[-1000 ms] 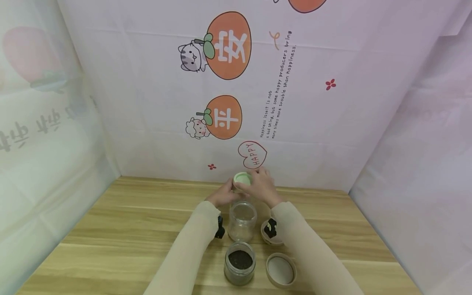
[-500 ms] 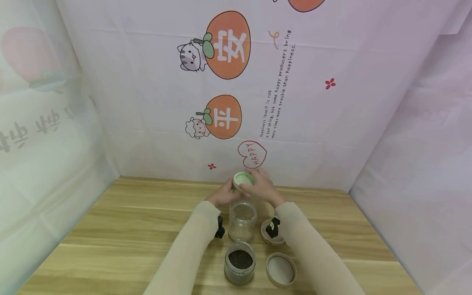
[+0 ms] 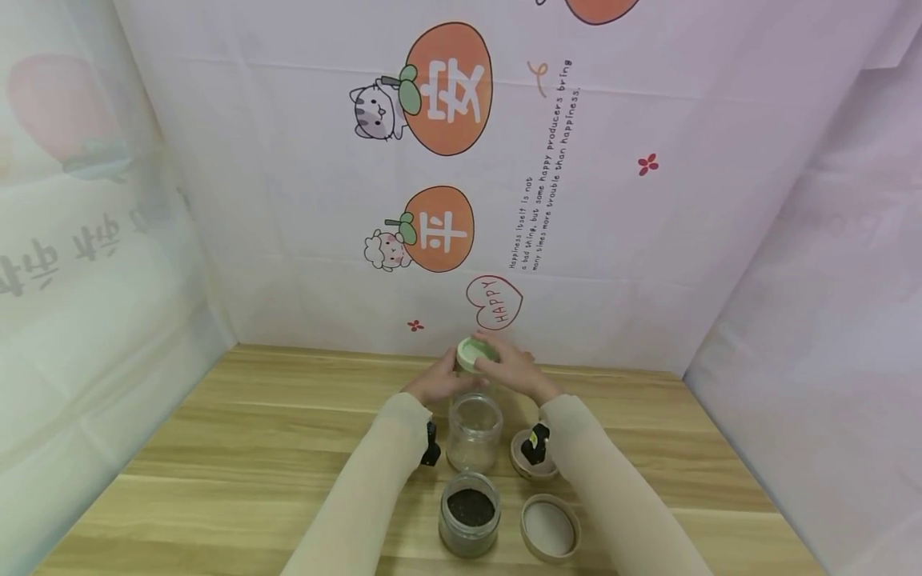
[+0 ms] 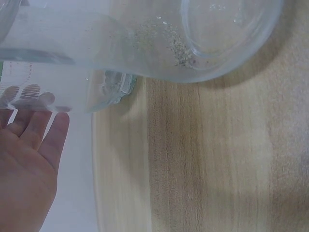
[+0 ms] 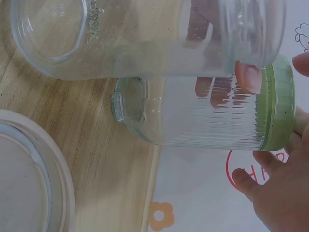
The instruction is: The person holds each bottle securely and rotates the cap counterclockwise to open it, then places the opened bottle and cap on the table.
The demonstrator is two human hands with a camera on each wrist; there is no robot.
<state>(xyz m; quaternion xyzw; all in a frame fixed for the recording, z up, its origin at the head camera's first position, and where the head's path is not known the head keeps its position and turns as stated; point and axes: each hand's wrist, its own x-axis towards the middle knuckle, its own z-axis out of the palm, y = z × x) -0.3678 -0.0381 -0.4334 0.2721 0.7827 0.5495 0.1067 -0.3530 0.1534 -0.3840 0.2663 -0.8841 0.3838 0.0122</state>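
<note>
A clear glass jar [image 5: 193, 111] with a green lid [image 3: 471, 354] stands at the back of the table, close to the printed cloth. My left hand [image 3: 437, 382] grips the jar around its upper part; its fingertips show through the glass in the right wrist view. Around the lid's rim are the thumb and fingers of my right hand [image 3: 513, 370]. Just in front stands a larger clear jar [image 3: 474, 444], lidless, with a few small crumbs at its bottom. Nearest me is an uncovered jar of dark grains [image 3: 470, 516].
Two round pale lids lie to the right of the jars: a nearer lid [image 3: 550, 528] and a farther lid [image 3: 522, 472], partly covered by my right wrist's camera. White printed cloth [image 3: 324, 240] closes off the wooden table [image 3: 252, 448] at the back and sides.
My right hand has turned counterclockwise around the green lid, its thumb sliding right along the near side and its fingers leftward at the back. The left hand keeps its place.
</note>
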